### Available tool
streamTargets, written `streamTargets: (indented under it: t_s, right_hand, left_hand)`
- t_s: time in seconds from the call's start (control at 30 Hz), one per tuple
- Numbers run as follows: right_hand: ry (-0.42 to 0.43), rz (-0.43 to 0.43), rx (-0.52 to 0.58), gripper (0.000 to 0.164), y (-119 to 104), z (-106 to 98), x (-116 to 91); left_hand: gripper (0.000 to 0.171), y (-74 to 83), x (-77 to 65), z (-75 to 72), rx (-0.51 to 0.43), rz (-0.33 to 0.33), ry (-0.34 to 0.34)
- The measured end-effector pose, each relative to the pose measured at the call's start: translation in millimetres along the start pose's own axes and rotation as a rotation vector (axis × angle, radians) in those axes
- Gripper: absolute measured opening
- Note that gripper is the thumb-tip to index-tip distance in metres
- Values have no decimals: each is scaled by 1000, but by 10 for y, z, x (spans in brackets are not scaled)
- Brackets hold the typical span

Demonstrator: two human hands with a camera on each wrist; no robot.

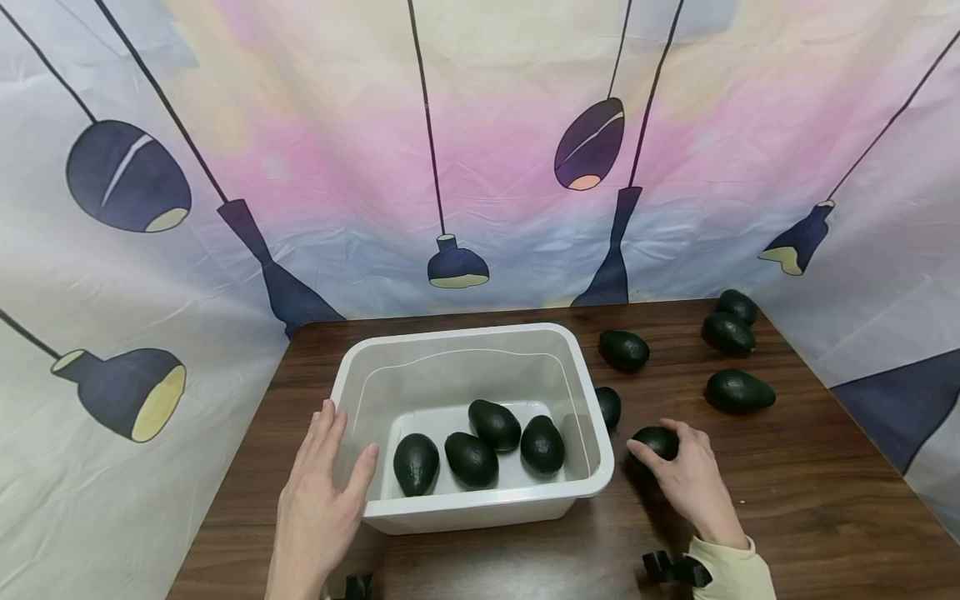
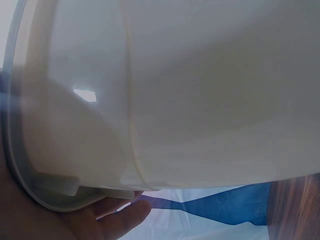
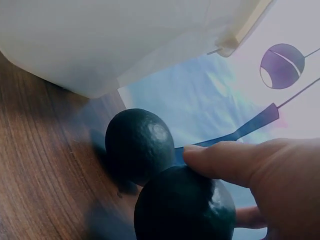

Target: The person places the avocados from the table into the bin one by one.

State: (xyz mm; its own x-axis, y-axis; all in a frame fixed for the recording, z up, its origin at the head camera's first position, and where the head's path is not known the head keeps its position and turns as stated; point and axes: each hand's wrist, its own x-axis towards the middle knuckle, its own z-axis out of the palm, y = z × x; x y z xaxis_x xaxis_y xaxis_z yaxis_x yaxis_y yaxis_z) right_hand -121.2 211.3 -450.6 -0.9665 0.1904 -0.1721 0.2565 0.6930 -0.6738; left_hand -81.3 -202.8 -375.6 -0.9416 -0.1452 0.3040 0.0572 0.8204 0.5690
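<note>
Left hand (image 1: pixel 318 496), fingers straight and thumb spread wide, lies at the left rim of the tub (image 1: pixel 480 518), with four avocados (image 1: pixel 471 461) inside. Just off the tub's near right corner, the right hand (image 1: pixel 696 479) pinches another avocado (image 1: pixel 660 438); whether it touches the table (image 1: pixel 810 492) I can't tell. A gentle pinch across its middle should serve best, lifting straight up, clear of the neighbouring avocado (image 1: pixel 611 407) beside the tub's right side.

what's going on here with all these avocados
A person's right hand grips an avocado to the right of a white bin. Their left hand is at the bin's left rim, fingers extended. Four avocados lie inside the bin, and five others are on the table.
</note>
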Motion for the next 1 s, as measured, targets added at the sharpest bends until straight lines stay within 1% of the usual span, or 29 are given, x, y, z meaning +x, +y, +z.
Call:
streamTargets:
  t_s: [0.13, 0.23, 0.4, 0.57, 0.63, 0.8, 0.83, 0.9, 1.0]
  right_hand:
    - [31, 13, 66, 93, -17, -56, -29]
    - [81, 13, 155, 90, -36, -107, -62]
    - [188, -4, 352, 73, -76, -191, -98]
    - [297, -30, 493, 56, -106, -222, -117]
    - [322, -46, 597, 50, -115, -224, -124]
    - [311, -140, 1003, 43, -169, -254, -160]
    - [304, -165, 1063, 43, -180, -261, -166]
    - [304, -212, 1130, 42, -200, -271, -171]
    - [308, -271, 1179, 41, -209, -267, -175]
  left_hand:
    - [65, -3, -4, 4, -5, 8, 4]
    - [65, -1, -3, 4, -3, 7, 2]
    - [65, -1, -3, 4, 1, -1, 0]
    - [66, -4, -9, 9, 2, -14, -6]
    - [66, -3, -10, 9, 2, -17, -8]
    - [66, -3, -7, 10, 1, -13, -4]
    - [66, -2, -7, 11, 1, -12, -3]
    - [66, -2, -6, 11, 0, -10, -1]
    - [66, -3, -6, 12, 1, -15, -4]
